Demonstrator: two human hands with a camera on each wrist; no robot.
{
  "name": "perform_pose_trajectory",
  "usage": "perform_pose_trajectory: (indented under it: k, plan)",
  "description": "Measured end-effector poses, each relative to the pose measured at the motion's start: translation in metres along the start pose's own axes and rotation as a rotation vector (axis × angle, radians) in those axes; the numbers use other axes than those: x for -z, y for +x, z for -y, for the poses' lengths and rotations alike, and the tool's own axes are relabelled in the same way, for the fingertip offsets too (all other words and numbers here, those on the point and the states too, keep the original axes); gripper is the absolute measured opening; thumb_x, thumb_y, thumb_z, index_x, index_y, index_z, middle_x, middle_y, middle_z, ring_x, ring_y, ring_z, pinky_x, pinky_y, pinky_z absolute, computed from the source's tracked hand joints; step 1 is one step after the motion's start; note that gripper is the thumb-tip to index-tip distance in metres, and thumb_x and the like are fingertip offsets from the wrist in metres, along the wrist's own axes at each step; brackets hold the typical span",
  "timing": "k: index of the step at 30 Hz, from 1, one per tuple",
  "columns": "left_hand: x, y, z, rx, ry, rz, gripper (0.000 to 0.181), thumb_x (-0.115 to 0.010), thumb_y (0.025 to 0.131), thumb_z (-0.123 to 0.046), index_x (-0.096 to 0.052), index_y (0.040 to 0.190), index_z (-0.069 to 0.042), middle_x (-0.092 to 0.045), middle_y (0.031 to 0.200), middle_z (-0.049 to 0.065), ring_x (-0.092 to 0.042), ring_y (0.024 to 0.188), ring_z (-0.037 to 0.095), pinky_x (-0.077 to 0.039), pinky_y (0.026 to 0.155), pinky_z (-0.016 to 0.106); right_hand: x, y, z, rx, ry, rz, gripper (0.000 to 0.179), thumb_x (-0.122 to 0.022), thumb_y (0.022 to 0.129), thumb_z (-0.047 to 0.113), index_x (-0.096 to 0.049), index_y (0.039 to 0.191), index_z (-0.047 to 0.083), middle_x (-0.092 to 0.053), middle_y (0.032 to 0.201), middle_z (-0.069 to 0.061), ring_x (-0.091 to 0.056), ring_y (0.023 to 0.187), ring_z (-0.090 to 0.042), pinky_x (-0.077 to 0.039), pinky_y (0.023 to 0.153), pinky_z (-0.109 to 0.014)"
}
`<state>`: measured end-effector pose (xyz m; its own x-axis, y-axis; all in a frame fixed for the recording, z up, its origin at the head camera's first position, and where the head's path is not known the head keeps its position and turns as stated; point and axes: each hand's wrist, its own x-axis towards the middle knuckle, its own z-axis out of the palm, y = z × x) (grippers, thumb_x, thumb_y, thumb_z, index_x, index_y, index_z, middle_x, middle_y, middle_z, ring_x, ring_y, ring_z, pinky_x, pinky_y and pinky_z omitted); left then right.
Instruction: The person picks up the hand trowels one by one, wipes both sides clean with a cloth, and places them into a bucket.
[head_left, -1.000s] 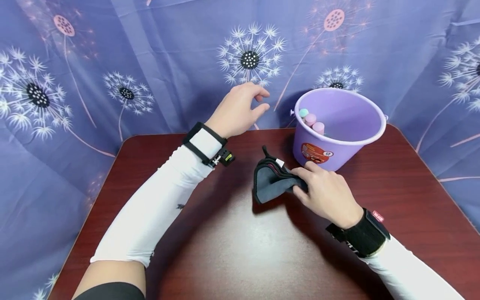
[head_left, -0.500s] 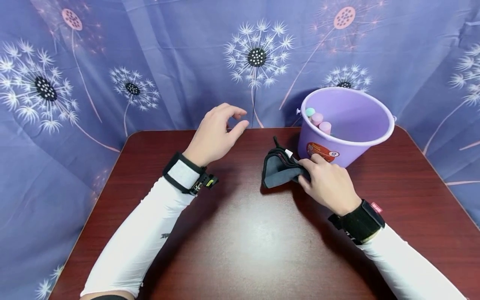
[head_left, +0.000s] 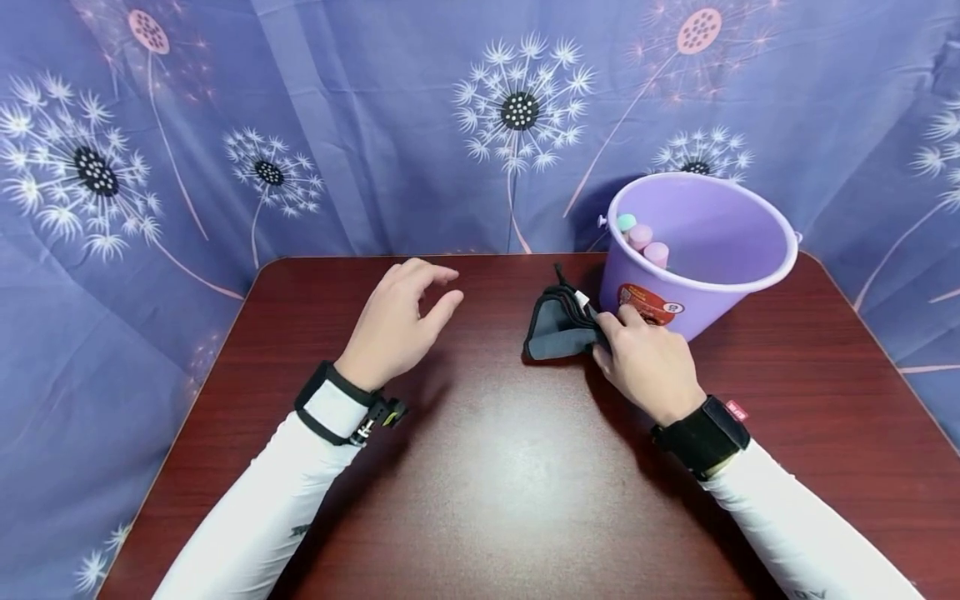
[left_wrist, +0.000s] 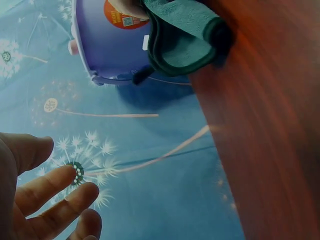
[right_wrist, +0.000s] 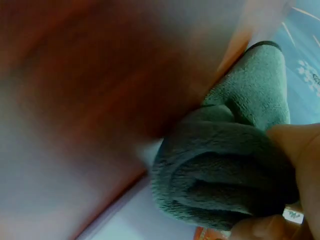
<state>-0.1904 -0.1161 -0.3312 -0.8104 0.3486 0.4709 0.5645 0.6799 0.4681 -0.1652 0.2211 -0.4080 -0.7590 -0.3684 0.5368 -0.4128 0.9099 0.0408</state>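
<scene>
My right hand (head_left: 651, 365) grips a folded dark grey cloth (head_left: 561, 325) with black edging, a white tag and a small loop, low over the table in front of the bucket. Seen from the right wrist, the plush cloth (right_wrist: 220, 170) is rolled in soft layers between thumb and fingers. My left hand (head_left: 397, 321) hovers over the left part of the table, holding nothing. Its fingers (left_wrist: 65, 200) are relaxed and apart from the thumb in the left wrist view. Just behind the right hand stands a purple bucket (head_left: 693, 229) with an orange-red label.
Several capped items, one with a mint cap (head_left: 626, 222) and others with pink caps (head_left: 656, 253), lean inside the bucket's left wall. A blue curtain (head_left: 390, 125) with dandelion prints hangs behind the dark red wooden table (head_left: 480, 500).
My left hand has drawn back toward the lower left, away from the cloth. The right hand keeps its hold on the cloth, which sits slightly farther back and right in the view.
</scene>
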Motion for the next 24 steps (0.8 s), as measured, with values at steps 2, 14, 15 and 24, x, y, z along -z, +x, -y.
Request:
perform_pose_trajectory:
  k: [2,14,15,24]
  plan:
    - [0.001,-0.007,0.003,0.003,0.005,-0.017,0.032,-0.063,0.097,-0.034,-0.069,0.121,-0.014,-0.063,0.113,-0.005,-0.049,0.09,0.014,-0.042,0.079,0.03,-0.001,-0.001,0.001,0.008,-0.006,0.021,0.032,-0.074,0.078,0.025,-0.061,0.102,0.008,-0.05,0.083,-0.008,-0.053,0.049,-0.034,-0.041,0.038,-0.051]
    - [-0.006,-0.04,0.019,0.025,0.082,0.021,0.039,-0.066,0.095,-0.035,-0.066,0.125,-0.011,-0.061,0.117,0.002,-0.049,0.102,0.022,-0.041,0.086,0.036,0.006,-0.005,0.005,0.012,-0.009,0.065,0.05,-0.078,0.077,0.038,-0.065,0.115,0.009,-0.052,0.086,-0.009,-0.053,0.047,-0.031,-0.041,0.04,-0.05]
    - [-0.006,-0.042,0.019,0.024,0.093,0.03,0.041,-0.066,0.094,-0.036,-0.065,0.126,-0.01,-0.06,0.118,0.003,-0.049,0.102,0.023,-0.041,0.086,0.036,0.007,-0.006,0.005,0.004,-0.011,0.066,0.052,-0.078,0.077,0.04,-0.065,0.117,0.008,-0.053,0.087,-0.01,-0.052,0.047,-0.032,-0.042,0.041,-0.05]
    - [-0.006,-0.053,0.019,-0.011,0.157,0.031,0.054,-0.066,0.092,-0.044,-0.061,0.132,-0.008,-0.056,0.123,0.005,-0.049,0.105,0.026,-0.04,0.09,0.039,0.027,-0.006,0.01,-0.017,-0.062,0.035,0.076,-0.08,0.074,0.051,-0.055,0.131,0.007,-0.052,0.1,-0.015,-0.044,0.041,-0.034,-0.038,0.037,-0.049]
